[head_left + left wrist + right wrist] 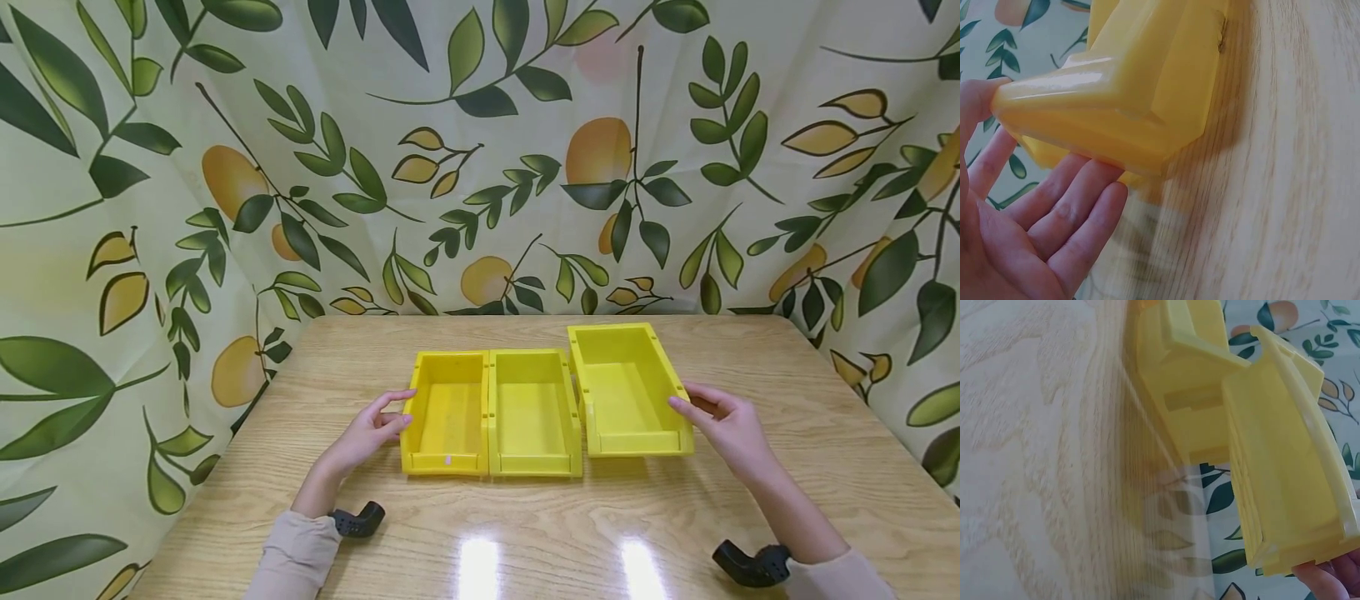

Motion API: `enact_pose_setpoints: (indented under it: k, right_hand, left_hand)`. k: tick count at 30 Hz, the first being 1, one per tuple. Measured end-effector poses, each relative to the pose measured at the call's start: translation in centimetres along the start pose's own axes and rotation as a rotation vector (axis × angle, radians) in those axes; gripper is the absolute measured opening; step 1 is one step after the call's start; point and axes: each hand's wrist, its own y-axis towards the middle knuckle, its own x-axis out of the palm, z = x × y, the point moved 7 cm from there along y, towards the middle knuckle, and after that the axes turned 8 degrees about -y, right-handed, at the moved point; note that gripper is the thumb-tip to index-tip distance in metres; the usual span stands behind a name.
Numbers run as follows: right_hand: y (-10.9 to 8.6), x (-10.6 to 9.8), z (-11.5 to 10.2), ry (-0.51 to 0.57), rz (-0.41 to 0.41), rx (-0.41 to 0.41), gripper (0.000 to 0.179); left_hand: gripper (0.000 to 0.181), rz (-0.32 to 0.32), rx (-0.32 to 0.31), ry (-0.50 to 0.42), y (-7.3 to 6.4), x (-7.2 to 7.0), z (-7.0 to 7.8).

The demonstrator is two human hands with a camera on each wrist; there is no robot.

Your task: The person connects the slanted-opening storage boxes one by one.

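Three yellow open-front bins are side by side. The left bin (447, 462) and the middle bin (534, 465) stand on the table, their sides touching. Against the left bin's outer side my left hand (372, 423) rests its fingertips, fingers nearly straight; the left wrist view shows this hand (1041, 219) at the bin's side wall (1079, 134). My right hand (723, 421) pinches the right side of a lighter yellow bin (637, 443), held slightly above the table and tilted beside the middle one. In the right wrist view, that raised bin (1291, 469) hides most of the fingers.
The wooden table (525, 533) extends around the bins. Behind it and at both sides hangs a leaf-and-fruit patterned cloth (487, 192). A black wrist device (360, 521) is on the left forearm, and another black device (750, 565) is on the right.
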Motion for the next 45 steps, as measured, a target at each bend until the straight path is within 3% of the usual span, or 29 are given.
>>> enact_pose_setpoints:
  k: [9,24,37,45]
  right_hand:
    - [-0.1,0.3,0.3,-0.039,-0.030,0.010,0.054]
    - [-0.2,0.4,0.2,-0.195,-0.083,0.050,0.056]
    - [0.2,-0.8,-1.2,-0.128,0.020,-0.071,0.049]
    - [0.4,-1.2,-2.4,-0.119,0.058,-0.131,0.046]
  left_hand:
    - [0.054,0.009,-0.002,0.009,0.0,-0.1,0.1]
    - [0.055,0.011,-0.005,0.003,0.0,0.0,0.0]
    - [0.056,0.000,0.017,0.000,0.0,-0.1,-0.3]
    - [0.052,0.030,-0.012,0.009,0.1,-0.1,-0.5]
